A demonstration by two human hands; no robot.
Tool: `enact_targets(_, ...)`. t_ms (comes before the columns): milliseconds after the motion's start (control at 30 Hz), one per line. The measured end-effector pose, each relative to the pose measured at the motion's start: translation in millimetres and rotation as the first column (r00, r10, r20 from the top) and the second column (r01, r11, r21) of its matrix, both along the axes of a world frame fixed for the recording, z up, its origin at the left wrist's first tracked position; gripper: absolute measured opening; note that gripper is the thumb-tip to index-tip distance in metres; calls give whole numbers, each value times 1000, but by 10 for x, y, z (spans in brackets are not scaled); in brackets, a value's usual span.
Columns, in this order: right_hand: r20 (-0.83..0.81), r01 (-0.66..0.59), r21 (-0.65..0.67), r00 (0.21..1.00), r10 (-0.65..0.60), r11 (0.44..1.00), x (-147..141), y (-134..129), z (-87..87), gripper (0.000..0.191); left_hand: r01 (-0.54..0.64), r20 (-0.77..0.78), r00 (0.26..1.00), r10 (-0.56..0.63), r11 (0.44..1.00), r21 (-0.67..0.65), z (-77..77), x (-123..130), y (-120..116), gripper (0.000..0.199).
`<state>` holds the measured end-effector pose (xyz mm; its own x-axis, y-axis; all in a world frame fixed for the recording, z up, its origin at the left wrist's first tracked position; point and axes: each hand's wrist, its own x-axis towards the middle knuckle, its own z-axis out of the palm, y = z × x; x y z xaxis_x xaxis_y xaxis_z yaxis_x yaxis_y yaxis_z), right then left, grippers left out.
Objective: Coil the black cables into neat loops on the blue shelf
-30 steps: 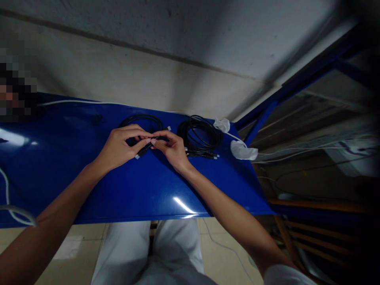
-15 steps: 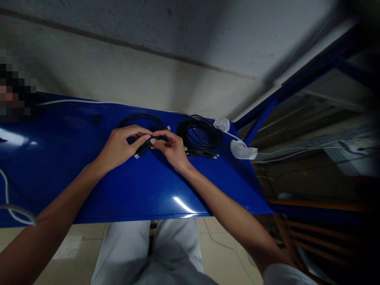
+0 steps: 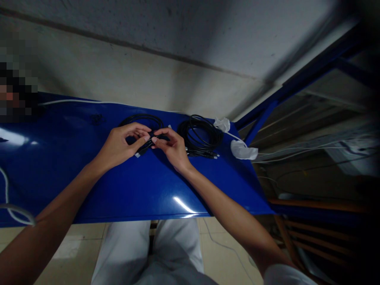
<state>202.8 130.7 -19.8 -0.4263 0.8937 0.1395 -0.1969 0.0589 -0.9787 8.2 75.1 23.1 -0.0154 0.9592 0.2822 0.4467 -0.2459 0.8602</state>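
Observation:
Between my two hands is a coiled black cable [image 3: 142, 116], its loop lying behind them on the blue table. My left hand [image 3: 122, 144] has its fingers curled and its thumb near the fingertips, closed on the cable strands. From the right, my right hand [image 3: 172, 148] pinches the same bundle with thumb and fingers. A plug with a pale metal end [image 3: 137, 155] pokes out below the left fingers. Exactly what lies between the fingertips is too small and dark to make out. Right of my hands rests a second coil of black cables [image 3: 200, 132], plug ends toward me.
The blue table [image 3: 133, 190] runs along a wall. Two white wrapped lumps [image 3: 244, 150] sit at its right end on a white cord. A small black tangle [image 3: 96, 118] lies at the back left. White cable [image 3: 8, 198] crosses the left edge, and a blurred-out patch covers the far left.
The fingertips of my two hands have drawn slightly apart, and the left fingers have lifted a little. Both coils stay where they were.

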Motion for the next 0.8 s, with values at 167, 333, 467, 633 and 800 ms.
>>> enact_targets(167, 53, 5, 6, 999, -5, 1000, 5, 6, 3, 44, 34, 72, 997, -33, 999, -5, 21, 8, -3, 41)
enact_targets(333, 19, -12, 23, 1000, 11, 1000, 0, -2, -8, 37, 33, 116, 993, -32, 999, -9, 19, 10, 7, 41)
enact_targets(467, -25, -29, 16, 999, 30, 999, -10, -17, -10, 34, -9, 116, 993, 11, 1000, -10, -25, 4, 29, 37)
enact_targets(633, 15, -8, -3, 1000, 8, 1000, -20, -28, -13, 41, -9, 77, 997, 7, 1000, 29, -82, -17, 56, 36)
enact_targets(800, 10, -18, 10, 1000, 17, 1000, -14, -28, -10, 42, 4, 19, 1000, -4, 1000, -7, -67, -33, 65, 32)
